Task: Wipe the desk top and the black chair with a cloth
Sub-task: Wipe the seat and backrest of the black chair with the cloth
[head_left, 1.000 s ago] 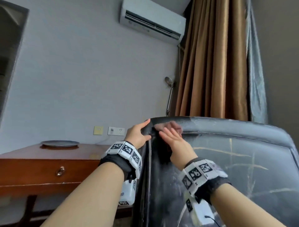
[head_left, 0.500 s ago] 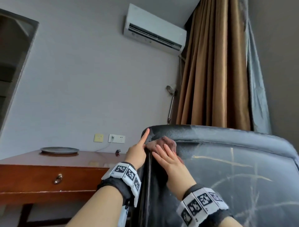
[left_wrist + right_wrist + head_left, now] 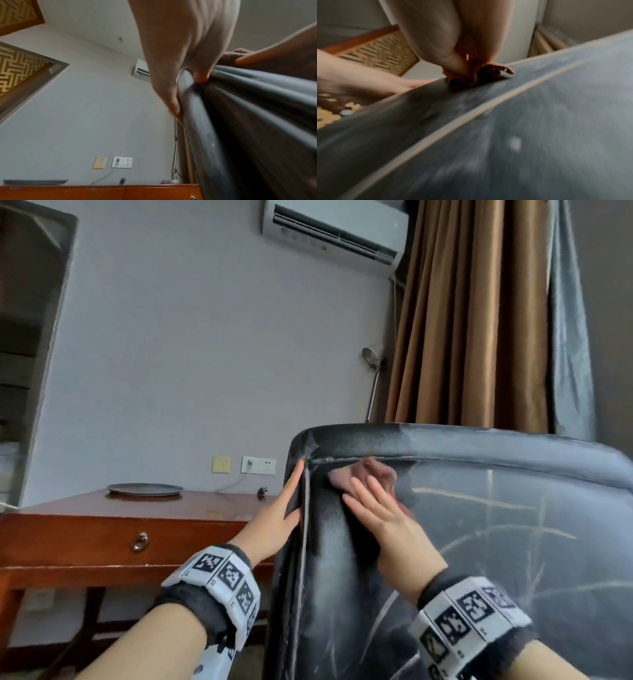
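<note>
The black chair (image 3: 479,542) fills the lower right of the head view, and its back shows pale dusty streaks. My right hand (image 3: 376,515) lies flat with straight fingers and presses a brownish cloth (image 3: 370,475) against the back's face, just under the top left corner. The right wrist view shows the cloth (image 3: 479,75) bunched under that hand (image 3: 453,40). My left hand (image 3: 284,515) holds the chair's left edge, fingers along the outside and thumb on the front. In the left wrist view this hand (image 3: 188,86) pinches the rolled edge of the chair (image 3: 240,121). The wooden desk (image 3: 85,529) stands at the left.
A grey plate (image 3: 144,489) sits on the desk's far side. Wall sockets (image 3: 258,465) with a cable are above it. A floor lamp (image 3: 371,378) and a brown curtain (image 3: 479,320) stand behind the chair. An air conditioner (image 3: 335,237) hangs high on the wall.
My right hand has slid the cloth from the chair's top corner down and right onto the back's face. My left hand has moved from the top corner down the left edge.
</note>
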Tool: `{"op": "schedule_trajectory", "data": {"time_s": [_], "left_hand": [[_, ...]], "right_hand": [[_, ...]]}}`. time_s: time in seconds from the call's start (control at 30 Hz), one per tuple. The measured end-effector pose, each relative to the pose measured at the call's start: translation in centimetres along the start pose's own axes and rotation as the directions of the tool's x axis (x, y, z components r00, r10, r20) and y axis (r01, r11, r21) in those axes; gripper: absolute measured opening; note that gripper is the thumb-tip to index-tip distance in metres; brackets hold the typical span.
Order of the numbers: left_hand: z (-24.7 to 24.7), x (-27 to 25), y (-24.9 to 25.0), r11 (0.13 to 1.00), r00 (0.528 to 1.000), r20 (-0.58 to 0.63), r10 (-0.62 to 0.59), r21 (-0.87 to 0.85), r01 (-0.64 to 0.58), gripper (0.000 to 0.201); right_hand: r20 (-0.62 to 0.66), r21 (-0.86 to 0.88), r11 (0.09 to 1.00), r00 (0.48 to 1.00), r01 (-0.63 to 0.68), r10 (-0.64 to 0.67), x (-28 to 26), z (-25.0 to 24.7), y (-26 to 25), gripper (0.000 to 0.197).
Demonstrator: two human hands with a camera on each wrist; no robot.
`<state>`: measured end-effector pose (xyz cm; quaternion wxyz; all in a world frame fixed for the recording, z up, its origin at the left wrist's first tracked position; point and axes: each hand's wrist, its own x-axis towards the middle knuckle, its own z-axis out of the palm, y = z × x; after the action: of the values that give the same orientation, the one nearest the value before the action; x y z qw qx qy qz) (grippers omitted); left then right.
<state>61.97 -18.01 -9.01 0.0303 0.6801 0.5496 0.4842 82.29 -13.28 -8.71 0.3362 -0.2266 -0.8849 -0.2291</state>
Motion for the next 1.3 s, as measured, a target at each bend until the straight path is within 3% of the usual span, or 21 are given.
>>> {"op": "schedule_trajectory", "data": {"time_s": [0.07,0.13,0.27,0.43,0.5,0.57,0.6,0.67,0.73,0.8,0.9,0.97,1.03,1.1,1.17,1.23,1.3], "left_hand": [[0.1,-0.2,-0.2,1.0,0.999,-0.039,-0.008,-0.002,0.008,0.075],[0.5,-0.2,-0.3,0.999,0.994,-0.101,-0.034,-0.004,0.033,0.08],[0.9,-0.1,-0.4,0.993,0.979,-0.169,-0.11,-0.048,0.103,0.086],[0.1,0.1,-1.4,0.989,0.989,-0.06,-0.137,0.046,0.14,0.08],[-0.5,0.0,-2.1,0.99,0.991,0.012,-0.133,-0.046,0.134,0.071],[-1.0,-0.1,-2.8,0.985,0.989,0.026,-0.146,-0.088,0.148,0.046],[-1.2,-0.2,-3.1,0.984,0.985,-0.002,-0.174,-0.043,0.174,0.031],[-1.5,-0.7,-3.6,0.963,0.97,-0.02,-0.242,0.119,0.242,0.02],[-1.6,-1.5,-4.6,0.939,0.958,0.02,-0.285,0.205,0.276,0.032],[-1.9,-2.4,-5.1,0.944,0.946,0.057,-0.318,0.114,0.31,0.058],[-2.7,-3.4,-4.4,0.935,0.941,0.007,-0.338,0.118,0.334,0.065],[-3.1,-3.4,-3.7,0.934,0.953,-0.057,-0.298,0.187,0.303,0.063],[-3.5,-3.2,-2.5,0.946,0.97,-0.131,-0.207,0.228,0.233,0.06],[-3.4,-3.1,-0.7,0.954,0.98,-0.176,-0.095,0.265,0.14,0.059],[-2.6,-3.1,0.9,0.956,0.987,-0.159,0.038,0.294,0.011,0.061],[-1.4,-2.9,1.8,0.924,0.974,-0.113,0.196,0.353,-0.145,0.066],[-0.2,-2.3,1.8,0.876,0.967,-0.03,0.252,0.431,-0.215,0.071]], "right_hand": [[0.055,-0.002,0.989,0.988,0.147,-0.147,-1.3,1.5,-0.9,0.078],[0.072,-0.052,0.982,0.981,0.181,-0.177,-0.9,0.9,-0.2,0.075],[0.116,-0.026,0.992,0.986,0.122,-0.118,4.9,-1.7,-1.1,0.082],[0.074,-0.033,0.999,0.997,0.01,-0.008,10.8,-2.4,-4.1,0.074],[0.069,-0.084,0.991,0.993,0.106,-0.1,10.9,-2.1,-4.5,0.06],[0.031,-0.059,0.959,0.96,0.278,-0.277,9.4,-1.0,-5.5,0.041],[0.039,-0.01,0.948,0.947,0.32,-0.319,8.1,0.2,-5.7,0.04],[-0.029,-0.083,0.949,0.951,0.305,-0.308,5.7,2.3,-6.1,0.049],[0.036,-0.07,0.948,0.95,0.311,-0.31,3.8,3.0,-6.6,0.049],[0.108,-0.134,0.927,0.935,0.35,-0.337,2.3,4.1,-7.2,0.04],[0.225,-0.111,0.933,0.923,0.342,-0.311,0.7,4.9,-7.6,0.04],[0.153,-0.034,0.948,0.939,0.317,-0.308,1.1,3.9,-7.1,0.045],[0.095,0.011,0.954,0.949,0.301,-0.3,2.5,-0.2,-6.2,0.049],[0.005,-0.165,0.965,0.979,0.204,-0.206,3.6,-2.9,-3.4,0.056],[0.025,-0.158,0.984,0.996,0.085,-0.082,1.8,-2.9,-1.6,0.077],[0.075,-0.121,0.987,0.992,0.106,-0.097,-1.8,0.2,-1.8,0.066],[0.074,-0.128,0.971,0.978,0.203,-0.195,-6.2,4.0,-3.1,0.052]]}}
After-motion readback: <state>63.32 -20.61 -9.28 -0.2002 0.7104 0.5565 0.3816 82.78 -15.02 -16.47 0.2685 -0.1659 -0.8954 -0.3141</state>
